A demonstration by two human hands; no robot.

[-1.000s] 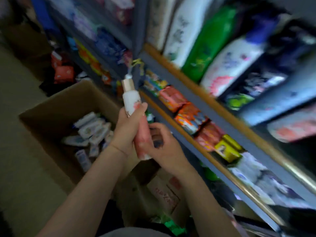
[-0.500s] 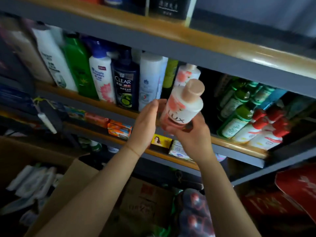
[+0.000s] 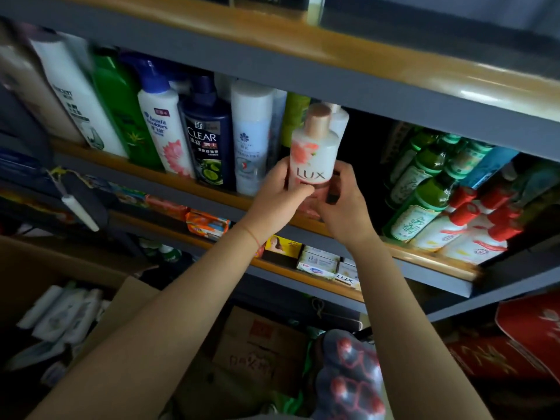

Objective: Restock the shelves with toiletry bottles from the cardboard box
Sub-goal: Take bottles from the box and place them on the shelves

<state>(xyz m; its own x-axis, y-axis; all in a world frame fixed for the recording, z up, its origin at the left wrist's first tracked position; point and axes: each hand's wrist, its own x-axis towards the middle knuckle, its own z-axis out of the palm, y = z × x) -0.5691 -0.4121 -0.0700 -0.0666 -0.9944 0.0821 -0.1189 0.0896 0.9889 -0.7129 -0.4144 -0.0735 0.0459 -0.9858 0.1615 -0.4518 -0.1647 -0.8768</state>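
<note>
A white and pink LUX bottle (image 3: 312, 153) with a rose-gold cap stands upright at the front edge of the middle shelf (image 3: 212, 195). My left hand (image 3: 277, 192) grips its lower left side. My right hand (image 3: 345, 201) holds its lower right side, fingers curled round the base. A second similar white bottle (image 3: 341, 119) stands right behind it. The cardboard box (image 3: 127, 301) sits low at the left with several white tubes and bottles (image 3: 63, 313) inside.
To the left of the LUX bottle stand a white bottle (image 3: 251, 134), a dark CLEAR bottle (image 3: 209, 140) and a Head & Shoulders bottle (image 3: 160, 125). A dark gap (image 3: 368, 153) lies to its right, then green bottles (image 3: 424, 189). Soap packs (image 3: 207, 224) fill the lower shelf.
Both hands carried the LUX bottle up from above the box to the middle shelf. It went from tilted to upright at the shelf's front edge. The view swung up towards the shelves.
</note>
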